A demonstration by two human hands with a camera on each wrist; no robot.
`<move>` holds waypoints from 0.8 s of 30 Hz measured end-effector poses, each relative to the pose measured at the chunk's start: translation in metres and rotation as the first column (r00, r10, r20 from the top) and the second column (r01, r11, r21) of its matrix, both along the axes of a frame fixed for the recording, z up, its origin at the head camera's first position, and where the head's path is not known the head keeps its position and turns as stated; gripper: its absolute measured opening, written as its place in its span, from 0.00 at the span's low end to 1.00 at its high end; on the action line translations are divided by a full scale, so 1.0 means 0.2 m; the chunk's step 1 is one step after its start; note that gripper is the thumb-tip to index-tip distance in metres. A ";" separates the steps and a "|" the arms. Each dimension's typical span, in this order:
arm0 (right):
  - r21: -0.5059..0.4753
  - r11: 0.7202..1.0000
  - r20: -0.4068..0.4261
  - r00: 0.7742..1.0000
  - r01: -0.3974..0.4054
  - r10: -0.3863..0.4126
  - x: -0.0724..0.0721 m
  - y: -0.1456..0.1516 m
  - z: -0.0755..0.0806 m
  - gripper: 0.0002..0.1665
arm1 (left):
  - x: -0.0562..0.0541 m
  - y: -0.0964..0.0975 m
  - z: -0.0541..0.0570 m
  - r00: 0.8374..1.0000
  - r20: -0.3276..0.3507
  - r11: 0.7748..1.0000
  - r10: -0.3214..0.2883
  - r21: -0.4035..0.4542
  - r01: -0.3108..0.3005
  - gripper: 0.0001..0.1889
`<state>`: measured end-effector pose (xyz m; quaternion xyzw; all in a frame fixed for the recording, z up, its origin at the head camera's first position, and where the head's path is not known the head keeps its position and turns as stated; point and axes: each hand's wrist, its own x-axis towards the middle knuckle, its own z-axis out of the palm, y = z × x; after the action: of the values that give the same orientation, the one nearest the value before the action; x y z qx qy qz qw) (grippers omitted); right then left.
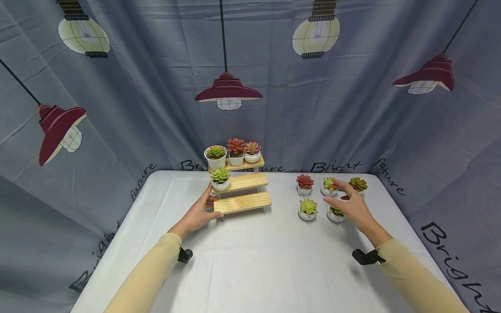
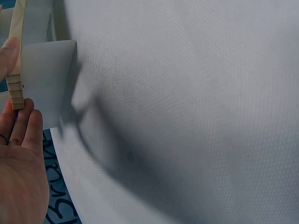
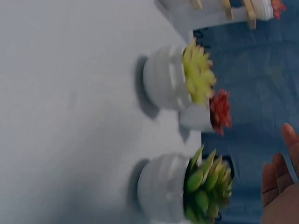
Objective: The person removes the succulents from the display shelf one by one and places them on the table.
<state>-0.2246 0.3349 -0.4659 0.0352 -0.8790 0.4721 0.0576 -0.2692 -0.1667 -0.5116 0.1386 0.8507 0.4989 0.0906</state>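
My left hand (image 1: 197,214) grips the left end of the lowest plank of a tiered wooden stand (image 1: 244,202). In the left wrist view the thumb lies on the plank (image 2: 17,60) and fingertips touch its end. A light green succulent in a round white pot (image 1: 221,179) sits on the middle tier, just above that hand. Over a group of potted succulents at the right hovers my right hand (image 1: 354,209), thumb and fingers spread apart. Nearest it are a light green succulent (image 1: 328,184) and a darker green one (image 1: 336,213), both partly hidden by the hand.
The top tier bears a green succulent (image 1: 216,157) and two reddish ones (image 1: 236,150). Beside the right hand stand a red succulent (image 1: 305,183), a yellow-green one (image 1: 308,208) and a brownish-green one (image 1: 358,184). A grey-blue curtain (image 1: 270,121) hangs behind the white table (image 1: 266,269).
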 end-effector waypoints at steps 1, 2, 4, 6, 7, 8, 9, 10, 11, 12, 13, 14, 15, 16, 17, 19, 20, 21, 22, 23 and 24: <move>-0.011 1.000 -0.002 1.000 -0.013 0.013 -0.01 -0.03 0.01 0.50 | 0.00 0.00 0.00 1.000 0.001 1.000 0.001 -0.001 -0.001 0.64; -0.025 0.999 -0.003 1.000 -0.027 0.027 -0.01 -0.05 0.01 0.49 | 0.00 0.00 0.00 1.000 0.002 1.000 0.003 -0.002 -0.003 0.64; -0.042 0.998 -0.009 0.999 -0.052 0.051 -0.03 -0.11 0.02 0.47 | 0.00 0.00 0.00 1.000 0.006 1.000 0.006 -0.006 -0.006 0.64; -0.052 0.996 -0.009 0.997 -0.074 0.074 -0.05 -0.16 0.02 0.46 | 0.00 0.00 0.00 1.000 0.009 1.000 0.009 -0.005 -0.009 0.64; -0.062 0.994 -0.011 0.996 -0.085 0.084 -0.06 -0.20 0.03 0.46 | 0.00 0.00 0.00 1.000 0.009 1.000 0.011 -0.005 -0.011 0.64; -0.067 0.993 -0.011 0.995 -0.099 0.098 -0.07 -0.23 0.04 0.45 | 0.00 0.00 0.00 1.000 0.007 1.000 0.010 -0.005 -0.010 0.64; -0.067 0.992 -0.008 0.994 -0.107 0.107 -0.08 -0.26 0.04 0.46 | 0.00 0.00 0.00 1.000 0.005 1.000 0.010 -0.006 -0.010 0.64; -0.076 0.990 -0.005 0.993 -0.117 0.117 -0.09 -0.29 0.04 0.45 | 0.00 0.00 0.00 1.000 0.002 1.000 0.008 -0.003 -0.008 0.64; -0.089 0.988 -0.001 0.992 -0.130 0.130 -0.10 -0.32 0.05 0.45 | 0.00 0.00 0.00 1.000 -0.001 1.000 0.007 0.000 -0.007 0.64; -0.100 0.985 -0.003 0.990 -0.143 0.144 -0.10 -0.36 0.06 0.45 | 0.00 0.01 0.00 1.000 -0.005 1.000 0.005 0.001 -0.005 0.64; -0.110 0.981 -0.008 0.987 -0.159 0.159 -0.11 -0.39 0.06 0.44 | 0.00 0.01 0.00 1.000 -0.011 1.000 0.001 0.004 -0.001 0.64; -0.113 0.979 -0.011 0.985 -0.172 0.172 -0.12 -0.43 0.06 0.44 | 0.00 0.01 0.00 1.000 -0.017 1.000 -0.002 0.006 0.003 0.63; -0.118 0.975 -0.020 0.982 -0.188 0.187 -0.13 -0.46 0.07 0.43 | 0.00 0.01 -0.01 1.000 -0.017 1.000 -0.001 0.010 0.002 0.63; -0.125 0.971 -0.033 0.979 -0.206 0.203 -0.13 -0.49 0.07 0.42 | 0.00 0.01 -0.01 1.000 -0.019 1.000 -0.001 0.013 0.001 0.63; -0.124 0.967 -0.046 0.975 -0.222 0.218 -0.14 -0.52 0.07 0.42 | 0.00 0.01 -0.01 1.000 -0.021 1.000 0.000 0.012 0.000 0.63; -0.124 0.963 -0.062 0.970 -0.240 0.234 -0.16 -0.57 0.08 0.42 | 0.00 0.01 0.00 1.000 -0.021 1.000 0.001 0.010 -0.001 0.63; -0.121 0.961 -0.068 0.968 -0.247 0.241 -0.16 -0.60 0.08 0.42 | 0.00 0.01 0.00 1.000 -0.019 1.000 0.005 0.008 -0.005 0.63; -0.125 0.959 -0.070 0.966 -0.254 0.247 -0.17 -0.63 0.08 0.42 | 0.00 0.01 0.00 1.000 -0.017 1.000 0.008 0.006 -0.008 0.63; -0.128 0.959 -0.067 0.967 -0.253 0.247 -0.17 -0.65 0.08 0.42 | 0.00 0.01 0.00 1.000 -0.019 1.000 0.007 0.002 -0.007 0.63; -0.127 0.958 -0.061 0.966 -0.256 0.250 -0.18 -0.68 0.08 0.42 | 0.00 0.01 0.00 1.000 -0.019 1.000 0.006 0.001 -0.006 0.63; -0.131 0.958 -0.056 0.966 -0.257 0.251 -0.18 -0.70 0.08 0.42 | 0.00 0.01 0.00 1.000 -0.019 1.000 0.004 -0.001 -0.004 0.63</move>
<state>-0.2610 0.1947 -0.4491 0.1528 -0.8313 0.5342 0.0157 -0.2689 -0.1651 -0.5113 0.1414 0.8520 0.4974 0.0817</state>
